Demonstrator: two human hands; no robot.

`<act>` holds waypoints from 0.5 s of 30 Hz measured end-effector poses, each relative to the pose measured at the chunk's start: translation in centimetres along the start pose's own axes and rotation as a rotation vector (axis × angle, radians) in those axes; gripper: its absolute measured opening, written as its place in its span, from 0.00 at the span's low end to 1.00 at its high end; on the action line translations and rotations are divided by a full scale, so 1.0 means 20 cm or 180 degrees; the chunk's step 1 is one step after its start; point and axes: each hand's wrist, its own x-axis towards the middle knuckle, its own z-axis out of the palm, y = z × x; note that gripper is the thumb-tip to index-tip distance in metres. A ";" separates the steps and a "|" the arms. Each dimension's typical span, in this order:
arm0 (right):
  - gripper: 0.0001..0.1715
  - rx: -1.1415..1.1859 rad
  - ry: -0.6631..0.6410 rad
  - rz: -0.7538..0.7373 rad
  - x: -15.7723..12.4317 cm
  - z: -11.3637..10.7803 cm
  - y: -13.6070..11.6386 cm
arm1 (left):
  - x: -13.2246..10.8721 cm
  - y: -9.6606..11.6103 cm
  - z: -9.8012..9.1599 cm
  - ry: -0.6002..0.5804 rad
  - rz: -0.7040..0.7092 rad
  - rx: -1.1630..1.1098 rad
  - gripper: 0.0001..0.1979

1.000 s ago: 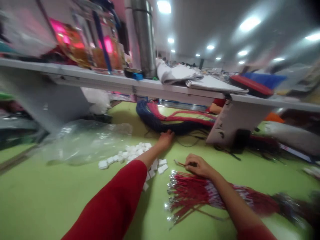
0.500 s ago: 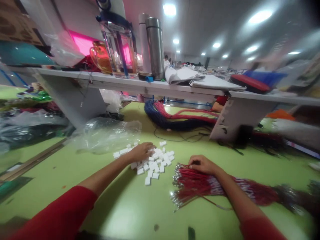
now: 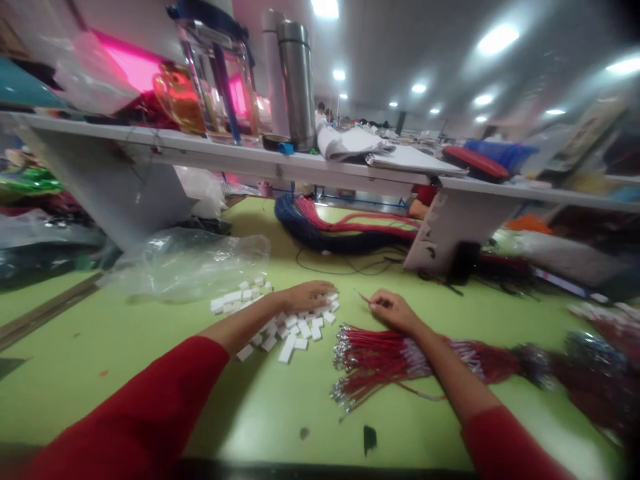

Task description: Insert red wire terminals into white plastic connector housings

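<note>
The right hand pinches a thin red wire between thumb and finger, just above a fanned bundle of red wires with metal tips. The left hand lies open, its fingers resting on a loose pile of white blocks, dozens of them, left of the bundle. A plastic bag lies farther left; a blue-and-red wire coil lies far off.

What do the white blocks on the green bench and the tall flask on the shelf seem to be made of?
The white blocks look like matte foam or plastic: flat chalky faces, no shine; I can't tell which. The tall flask looks like brushed stainless steel, from its grey metallic sheen.
</note>
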 end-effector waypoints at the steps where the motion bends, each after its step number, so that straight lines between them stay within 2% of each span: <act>1: 0.14 -0.0026 0.0187 -0.0021 0.01 0.00 0.01 | 0.00 0.03 0.01 -0.0033 0.0074 -0.0019 0.29; 4: 0.14 -0.0055 0.0265 -0.0006 0.01 0.00 0.01 | -0.02 0.14 0.05 -0.0058 0.0232 -0.0021 0.26; 9: 0.16 0.0104 -0.0406 0.0081 -0.08 0.03 -0.08 | -0.11 0.32 0.09 -0.0044 0.0320 0.0092 0.20; 12: 0.15 0.0156 -0.0643 0.0055 -0.16 0.06 -0.14 | -0.25 0.36 0.11 0.0051 0.0273 0.0199 0.18; 15: 0.12 0.0076 -0.0790 -0.0004 -0.22 0.09 -0.18 | -0.38 0.35 0.12 0.0212 0.0127 0.0365 0.17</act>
